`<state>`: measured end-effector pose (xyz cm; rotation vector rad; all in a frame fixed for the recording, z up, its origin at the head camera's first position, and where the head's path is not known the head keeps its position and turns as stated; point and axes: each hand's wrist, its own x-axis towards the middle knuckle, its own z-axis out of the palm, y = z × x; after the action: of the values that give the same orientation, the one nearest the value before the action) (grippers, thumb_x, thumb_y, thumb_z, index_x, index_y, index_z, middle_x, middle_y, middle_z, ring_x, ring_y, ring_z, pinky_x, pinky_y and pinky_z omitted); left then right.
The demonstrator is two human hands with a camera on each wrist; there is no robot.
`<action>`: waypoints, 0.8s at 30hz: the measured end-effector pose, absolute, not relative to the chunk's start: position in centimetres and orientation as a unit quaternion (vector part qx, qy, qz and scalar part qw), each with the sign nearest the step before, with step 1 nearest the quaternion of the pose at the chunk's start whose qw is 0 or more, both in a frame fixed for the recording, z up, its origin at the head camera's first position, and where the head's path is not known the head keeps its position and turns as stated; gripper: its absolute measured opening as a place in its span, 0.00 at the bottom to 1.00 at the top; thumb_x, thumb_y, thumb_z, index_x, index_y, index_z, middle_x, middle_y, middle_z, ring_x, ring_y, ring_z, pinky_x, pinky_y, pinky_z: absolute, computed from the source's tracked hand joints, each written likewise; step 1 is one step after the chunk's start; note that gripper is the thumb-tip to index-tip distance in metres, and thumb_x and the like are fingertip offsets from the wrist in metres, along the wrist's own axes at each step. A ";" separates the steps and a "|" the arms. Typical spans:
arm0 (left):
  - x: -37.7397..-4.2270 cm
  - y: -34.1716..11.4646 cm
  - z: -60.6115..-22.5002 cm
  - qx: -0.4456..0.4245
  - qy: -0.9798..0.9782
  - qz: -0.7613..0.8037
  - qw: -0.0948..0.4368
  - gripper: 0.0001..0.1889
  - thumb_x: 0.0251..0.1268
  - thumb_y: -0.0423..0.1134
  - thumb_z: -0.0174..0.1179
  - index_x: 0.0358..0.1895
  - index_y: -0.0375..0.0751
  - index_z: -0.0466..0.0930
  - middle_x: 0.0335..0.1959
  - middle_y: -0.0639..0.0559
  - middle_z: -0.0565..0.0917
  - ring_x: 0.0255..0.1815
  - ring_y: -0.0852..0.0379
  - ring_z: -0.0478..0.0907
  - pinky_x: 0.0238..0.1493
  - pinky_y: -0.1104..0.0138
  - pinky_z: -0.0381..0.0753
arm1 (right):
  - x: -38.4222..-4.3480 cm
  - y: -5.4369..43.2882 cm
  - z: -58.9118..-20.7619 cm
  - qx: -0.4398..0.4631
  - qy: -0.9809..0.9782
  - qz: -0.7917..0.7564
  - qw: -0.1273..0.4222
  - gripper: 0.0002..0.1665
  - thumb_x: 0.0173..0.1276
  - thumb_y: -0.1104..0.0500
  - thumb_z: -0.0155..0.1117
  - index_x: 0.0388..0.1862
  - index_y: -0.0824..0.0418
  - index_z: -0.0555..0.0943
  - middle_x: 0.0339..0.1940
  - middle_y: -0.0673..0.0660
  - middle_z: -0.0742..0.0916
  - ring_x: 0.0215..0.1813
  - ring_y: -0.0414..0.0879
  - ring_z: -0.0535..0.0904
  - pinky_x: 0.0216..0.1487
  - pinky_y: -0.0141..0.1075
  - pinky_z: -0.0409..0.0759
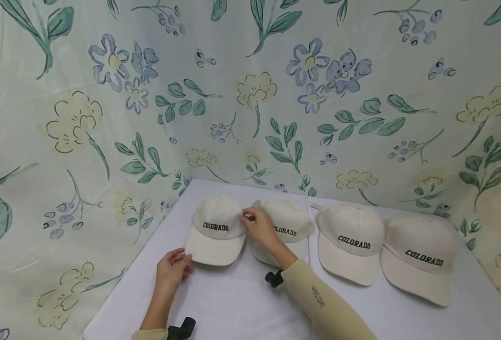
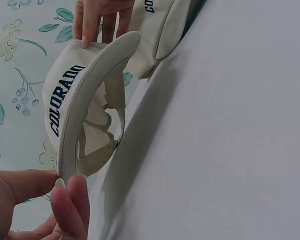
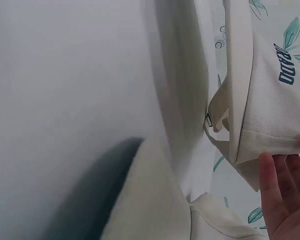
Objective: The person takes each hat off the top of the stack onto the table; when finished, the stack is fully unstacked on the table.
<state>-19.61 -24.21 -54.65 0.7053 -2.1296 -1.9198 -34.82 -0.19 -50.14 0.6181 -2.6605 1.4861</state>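
A cream baseball cap (image 1: 216, 250) with dark COLORADO lettering is at the left of the row, its brim towards me. My left hand (image 1: 170, 271) pinches the brim's left edge between thumb and fingers. On the opposite side, the crown is pinched by my right hand (image 1: 262, 231), which reaches across a second cream cap (image 1: 299, 219) and partly hides it. In the left wrist view the held cap (image 2: 67, 102) is tilted, with its hollow underside and back strap showing. The right wrist view shows the fingers (image 3: 271, 180) against the cap's lower crown.
Two more matching caps, a third (image 1: 348, 267) and a fourth (image 1: 416, 278), lie to the right, touching or nearly so. All lie on a white-covered table (image 1: 233, 311). A floral curtain (image 1: 250, 118) hangs behind and beside it.
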 end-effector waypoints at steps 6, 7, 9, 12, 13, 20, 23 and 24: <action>-20.6 -24.1 -53.9 0.237 -0.708 -0.656 0.109 0.24 0.70 0.34 0.65 0.65 0.31 0.72 0.45 0.41 0.86 0.27 0.57 0.83 0.27 0.68 0.82 | -35.3 0.1 -49.0 0.211 -0.842 0.496 0.029 0.16 0.75 0.61 0.65 0.59 0.62 0.83 0.55 0.58 0.85 0.52 0.52 0.85 0.42 0.34 0.85; -20.8 -24.1 -53.7 0.237 -0.707 -0.658 0.111 0.24 0.70 0.34 0.65 0.65 0.31 0.72 0.45 0.42 0.86 0.26 0.57 0.83 0.26 0.68 0.82 | -35.4 0.1 -48.8 0.212 -0.840 0.498 0.033 0.16 0.74 0.61 0.65 0.58 0.62 0.83 0.55 0.58 0.85 0.52 0.51 0.85 0.42 0.34 0.85; -21.2 -24.1 -53.4 0.235 -0.705 -0.660 0.112 0.24 0.70 0.34 0.66 0.65 0.32 0.72 0.44 0.43 0.86 0.26 0.57 0.82 0.27 0.68 0.82 | -35.6 0.2 -48.4 0.215 -0.835 0.504 0.039 0.16 0.74 0.62 0.66 0.58 0.63 0.83 0.55 0.58 0.85 0.53 0.51 0.85 0.42 0.33 0.85; -21.7 -24.1 -53.0 0.233 -0.710 -0.655 0.112 0.24 0.70 0.35 0.66 0.66 0.34 0.72 0.45 0.43 0.86 0.27 0.56 0.83 0.28 0.67 0.82 | -35.9 0.3 -47.9 0.221 -0.831 0.509 0.049 0.15 0.74 0.62 0.66 0.58 0.63 0.82 0.56 0.58 0.85 0.54 0.52 0.85 0.43 0.33 0.85; -21.9 -24.1 -52.9 0.231 -0.713 -0.653 0.113 0.24 0.70 0.35 0.66 0.66 0.35 0.72 0.45 0.43 0.86 0.27 0.56 0.83 0.28 0.68 0.82 | -36.1 0.3 -47.7 0.222 -0.830 0.510 0.052 0.15 0.74 0.62 0.65 0.58 0.63 0.82 0.56 0.58 0.86 0.55 0.52 0.85 0.43 0.33 0.85; -23.3 -24.3 -53.2 0.224 -0.730 -0.637 0.102 0.24 0.69 0.36 0.67 0.65 0.35 0.73 0.43 0.43 0.86 0.26 0.56 0.82 0.28 0.68 0.80 | -37.1 0.3 -48.0 0.210 -0.841 0.497 0.041 0.16 0.75 0.62 0.65 0.58 0.62 0.83 0.58 0.58 0.85 0.57 0.53 0.84 0.48 0.38 0.85; -23.8 -24.4 -53.9 0.225 -0.747 -0.618 0.094 0.23 0.69 0.35 0.67 0.64 0.34 0.74 0.41 0.43 0.86 0.25 0.56 0.82 0.27 0.67 0.79 | -37.6 0.3 -48.7 0.205 -0.850 0.486 0.012 0.17 0.75 0.63 0.65 0.60 0.64 0.82 0.61 0.61 0.84 0.58 0.56 0.84 0.51 0.40 0.85; -23.8 -24.3 -54.1 0.225 -0.755 -0.609 0.092 0.23 0.69 0.35 0.67 0.64 0.33 0.74 0.41 0.43 0.86 0.25 0.56 0.82 0.26 0.67 0.79 | -37.7 0.2 -48.9 0.205 -0.852 0.482 0.000 0.18 0.75 0.63 0.65 0.61 0.64 0.81 0.62 0.61 0.83 0.58 0.56 0.84 0.52 0.41 0.85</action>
<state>-23.85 -24.35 -54.12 0.6694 -2.2408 -1.8095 -37.74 0.24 -48.95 0.6443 -2.6761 1.5146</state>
